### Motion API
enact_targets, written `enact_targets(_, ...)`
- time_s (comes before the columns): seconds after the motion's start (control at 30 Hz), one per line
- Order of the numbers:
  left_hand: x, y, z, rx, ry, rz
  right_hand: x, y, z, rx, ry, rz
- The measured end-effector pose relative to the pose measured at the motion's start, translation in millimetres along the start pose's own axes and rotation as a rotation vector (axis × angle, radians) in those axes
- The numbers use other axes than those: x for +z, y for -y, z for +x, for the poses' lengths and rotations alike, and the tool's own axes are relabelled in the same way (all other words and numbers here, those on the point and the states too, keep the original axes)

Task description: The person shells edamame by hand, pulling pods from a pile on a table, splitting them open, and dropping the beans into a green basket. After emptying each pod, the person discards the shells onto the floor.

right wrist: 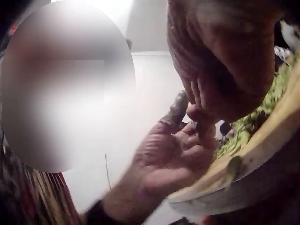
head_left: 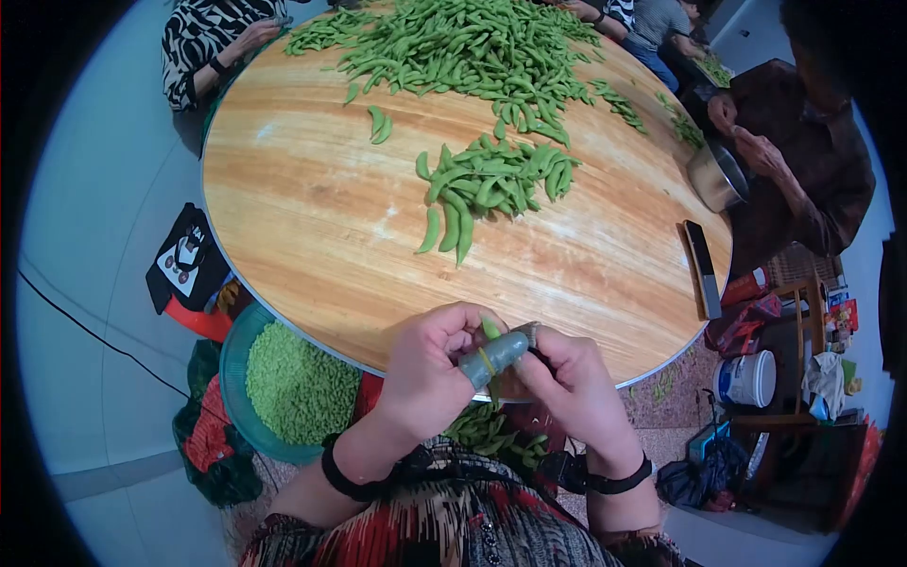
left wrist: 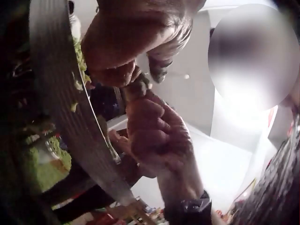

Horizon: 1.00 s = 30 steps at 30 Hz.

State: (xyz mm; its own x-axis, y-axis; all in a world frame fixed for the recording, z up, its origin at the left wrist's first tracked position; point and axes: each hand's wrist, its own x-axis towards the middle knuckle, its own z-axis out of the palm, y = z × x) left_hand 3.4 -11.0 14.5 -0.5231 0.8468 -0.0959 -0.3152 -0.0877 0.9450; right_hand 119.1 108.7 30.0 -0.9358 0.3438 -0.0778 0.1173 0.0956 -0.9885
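Both hands meet over the near edge of the round wooden table (head_left: 321, 236). My left hand (head_left: 425, 364) holds a green soybean pod (head_left: 489, 327) between its thumb and curled fingers. A grey-green cover (head_left: 499, 356) with a yellow band wraps the left thumb. My right hand (head_left: 581, 383) has its thumb and curled index finger right at the left thumb's tip; I cannot tell what is between them. A dark grey cover also shows on a right fingertip. In the right wrist view a blurred pod (right wrist: 233, 169) shows against the table edge, below the hands.
Ahead lies a small pile of pods (head_left: 491, 180), with a large heap (head_left: 463, 47) behind it. A teal basin (head_left: 236, 397) of shelled beans (head_left: 298, 383) stands at the lower left. A black phone (head_left: 701, 269) and a metal pot (head_left: 716, 178) are on the right. Other people sit around the table.
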Motion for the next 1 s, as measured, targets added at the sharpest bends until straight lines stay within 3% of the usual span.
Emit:
enact_targets(0.1, -3, -3, 1, -0.03, -0.001, 0.073, -3, 6, 6, 0.012, -0.071, -0.238)
enact_targets(0.17, -6, -2, 2, -0.044, 0.018, 0.058, -5, 3, 11, 0.195, -0.013, 0.088)
enact_targets(0.2, -8, 0, 2, -0.041, 0.017, 0.007, -3, 4, 12, 0.195, -0.01, 0.086)
enact_targets(0.27, -12, 2, 3, -0.035, 0.011, -0.048, 3, 6, 15, 0.132, -0.019, -0.128)
enact_targets(0.3, -13, 3, 2, -0.075, -0.047, -0.232, 2, 10, 19, 0.133, -0.017, -0.13)
enact_targets(0.33, -14, 4, 2, -0.115, -0.103, -0.416, -1, 17, 27, 0.058, 0.037, -0.298)
enact_targets(0.37, -18, 5, 3, -0.115, -0.104, -0.42, -4, 21, 37, -0.018, 0.094, -0.466)
enact_targets(0.4, -23, 6, 5, -0.089, -0.118, -0.548, -6, 24, 51, -0.017, 0.099, -0.469)
enact_targets(0.43, -27, 7, 6, -0.064, -0.131, -0.673, -7, 27, 68, -0.154, 0.065, -0.655)
enact_targets(0.47, -30, 7, 6, -0.062, -0.132, -0.674, -7, 30, 84, -0.295, 0.026, -0.841)
enact_targets(0.5, -32, 6, 7, -0.05, -0.169, -0.676, -6, 33, 98, -0.302, 0.027, -0.843)
enact_targets(0.57, -34, 2, 7, -0.037, -0.209, -0.678, 2, 35, 119, -0.437, 0.046, -1.16)
enact_targets(0.67, -33, -3, 4, -0.056, -0.261, -0.621, 9, 21, 127, -0.35, 0.157, -1.325)
enact_targets(0.77, -33, 5, -4, -0.086, -0.143, -0.436, -2, 19, 109, -0.252, 0.153, -1.424)
enact_targets(0.83, -28, 14, -11, -0.121, 0.131, -0.304, -12, 23, 98, -0.27, 0.159, -1.402)
enact_targets(1.0, -6, 15, -14, -0.102, 0.293, -0.044, -4, 40, 113, -0.385, 0.045, -1.283)
